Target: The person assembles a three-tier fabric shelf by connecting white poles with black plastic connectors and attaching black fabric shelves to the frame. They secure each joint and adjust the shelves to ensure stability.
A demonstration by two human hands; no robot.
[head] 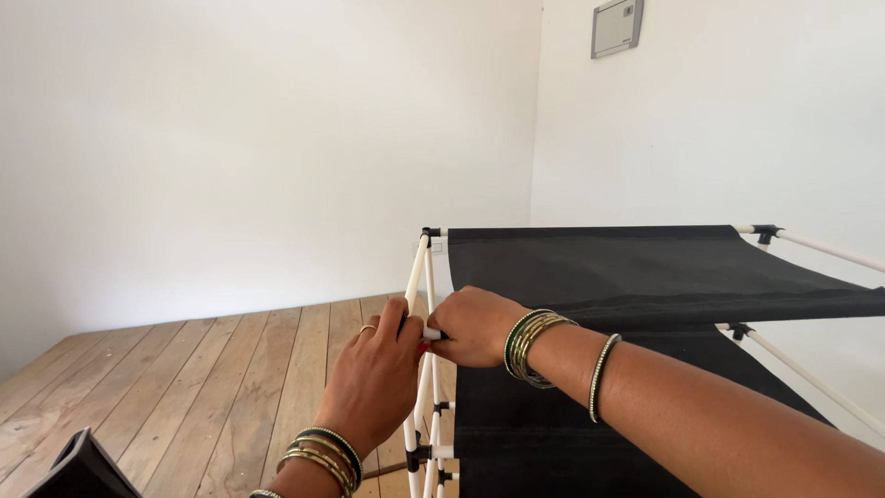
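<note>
At the near corner of a white-tube rack frame (417, 277), both hands meet on one short horizontal tube (430, 334). Left hand (378, 378): fingers curled closed around the frame where the tube joins the upright, back of hand toward camera, wrist rising from below, bangles at wrist. Right hand (475, 325): clenched on the tube's other end, forearm entering from lower right across the black fabric shelf (645, 267). Wooden plank floor (203, 378) lies beneath.
</note>
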